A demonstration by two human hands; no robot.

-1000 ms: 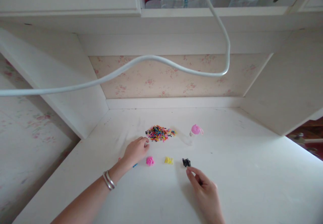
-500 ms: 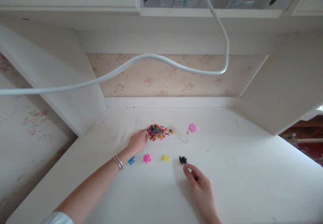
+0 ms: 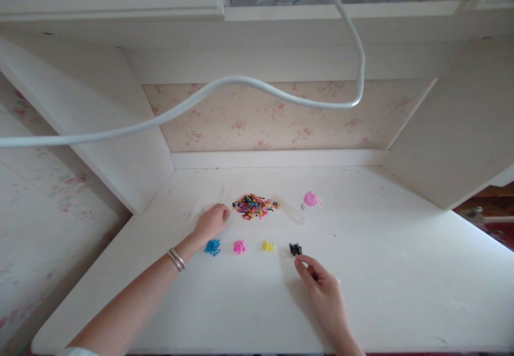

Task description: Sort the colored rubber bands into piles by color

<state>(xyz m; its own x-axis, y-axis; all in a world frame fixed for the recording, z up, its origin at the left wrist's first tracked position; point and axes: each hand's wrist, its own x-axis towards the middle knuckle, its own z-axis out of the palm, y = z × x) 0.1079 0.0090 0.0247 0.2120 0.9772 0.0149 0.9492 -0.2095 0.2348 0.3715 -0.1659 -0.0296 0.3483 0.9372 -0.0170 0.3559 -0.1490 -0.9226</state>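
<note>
A heap of small mixed-colour rubber bands (image 3: pixel 254 206) lies on the white desk (image 3: pixel 361 270). My left hand (image 3: pixel 211 222) rests just left of the heap with its fingers curled in a pinch; what they hold is too small to see. In front of the heap stand little sorted piles in a row: blue (image 3: pixel 212 247), pink (image 3: pixel 240 247), yellow (image 3: pixel 268 246) and black (image 3: pixel 295 249). My right hand (image 3: pixel 319 286) lies on the desk just below the black pile, fingers pinched together.
A clear small bottle with a pink cap (image 3: pixel 310 201) lies right of the heap. A white cable (image 3: pixel 241 84) hangs across the view above the desk. White side panels wall in the desk, and bottles stand on the shelf (image 3: pixel 341 10) overhead.
My left hand reached from the front row up to the heap's left edge, then drew slightly left, uncovering the blue pile. My right hand has stayed by the black pile.
</note>
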